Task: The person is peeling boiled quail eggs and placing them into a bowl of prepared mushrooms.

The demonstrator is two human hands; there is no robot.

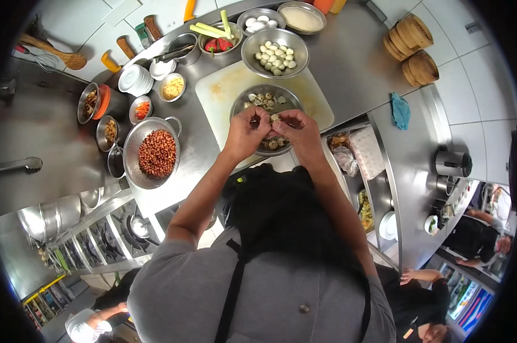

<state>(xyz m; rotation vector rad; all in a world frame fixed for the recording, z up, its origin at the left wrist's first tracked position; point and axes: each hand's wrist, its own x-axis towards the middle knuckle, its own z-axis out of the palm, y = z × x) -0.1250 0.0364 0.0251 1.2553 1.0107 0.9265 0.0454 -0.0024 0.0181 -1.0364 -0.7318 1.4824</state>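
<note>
Between the fingertips of both my hands is a small speckled quail egg (275,117), some of it hidden by fingers. My left hand (246,128) pinches it from one side, and my right hand (299,128) from the other. Both hands are over a steel bowl (237,100) that holds several speckled quail eggs (265,101) and bits of shell. This bowl rests on a white cutting board (213,88). Just beyond it, a second steel bowl (247,58) contains many pale peeled quail eggs (275,55).
Left of the board stands a steel colander (132,145) of reddish-brown peanuts (157,153). Small bowls of shredded carrot (142,109) and chopped yellow food (173,87) sit behind it. Bamboo steamers (412,36) and a blue cloth (400,111) lie to the right. Other people (421,296) stand nearby.
</note>
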